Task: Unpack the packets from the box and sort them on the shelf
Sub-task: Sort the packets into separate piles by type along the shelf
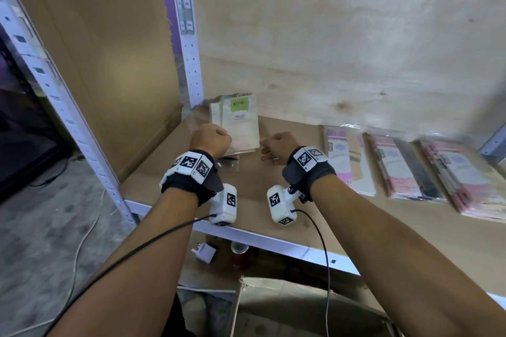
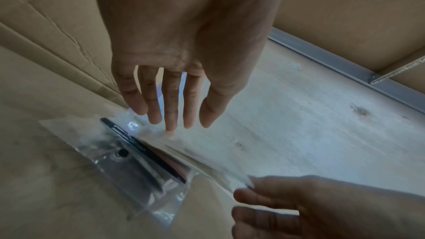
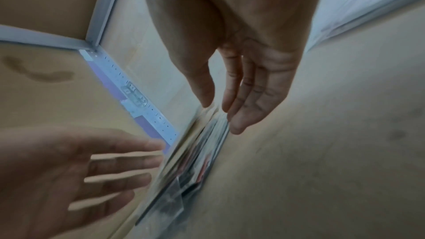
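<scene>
A stack of clear packets (image 1: 241, 126) with a green label on top lies in the back left corner of the cardboard-lined shelf (image 1: 246, 191). My left hand (image 1: 216, 135) is at the stack's left side. Its fingers (image 2: 170, 119) are straight, and the middle fingertip touches the plastic of the packets (image 2: 138, 166). My right hand (image 1: 269, 149) is at the stack's right side, its straight fingers (image 3: 239, 114) against the edge of the packets (image 3: 193, 168). Neither hand grips anything. The open cardboard box (image 1: 301, 309) sits below the shelf, near my body.
Three more piles of pink and white packets (image 1: 347, 161) (image 1: 405, 169) (image 1: 465, 178) lie in a row along the shelf to the right. A perforated metal upright (image 1: 189, 35) stands just behind the stack. A white plug (image 1: 204, 252) and a jar (image 1: 239, 252) sit under the shelf.
</scene>
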The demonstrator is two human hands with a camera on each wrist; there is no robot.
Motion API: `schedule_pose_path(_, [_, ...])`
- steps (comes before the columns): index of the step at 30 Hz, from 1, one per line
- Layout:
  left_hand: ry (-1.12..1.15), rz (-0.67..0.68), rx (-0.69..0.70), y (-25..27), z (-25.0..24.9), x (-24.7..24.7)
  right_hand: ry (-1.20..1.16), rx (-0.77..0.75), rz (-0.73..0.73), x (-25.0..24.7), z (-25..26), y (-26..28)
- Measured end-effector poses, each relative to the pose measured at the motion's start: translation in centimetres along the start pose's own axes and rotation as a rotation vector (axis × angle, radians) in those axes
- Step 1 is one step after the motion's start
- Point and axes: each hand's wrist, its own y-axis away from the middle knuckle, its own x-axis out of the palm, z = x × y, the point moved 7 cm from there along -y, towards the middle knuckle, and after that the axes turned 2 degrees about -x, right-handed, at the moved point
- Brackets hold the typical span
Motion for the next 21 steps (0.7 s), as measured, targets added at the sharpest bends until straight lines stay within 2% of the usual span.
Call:
schedule_pose_path(7, [0.078,0.03,0.015,-0.3,-0.1,0.8,-0.138,-0.054,-0.035,-0.6,0.5,0.7])
schedule_pose_path(12, [0.095,0.145,0.022,-0.5,-0.2,2.5,-0.06,-0.118,-0.02,-2.1,0.4,1.5])
schedule_pose_path(17, [0.474,0.201,-0.164,-0.5,-0.4,3.9,-0.029,-0.212,-0.044,-4.5,0.3,3.6])
schedule_pose_path(19, [0.689,0.292,-0.227,-0.1,-1.1,4.6,-0.028,-0.265,-0.079,-5.9,0.6,4.8])
schedule_pose_path(21, [0.85,0.412,-0.25,0.5,-2.3,5.5,0.079,-0.376,-0.115,-7.5,1.2,6.6])
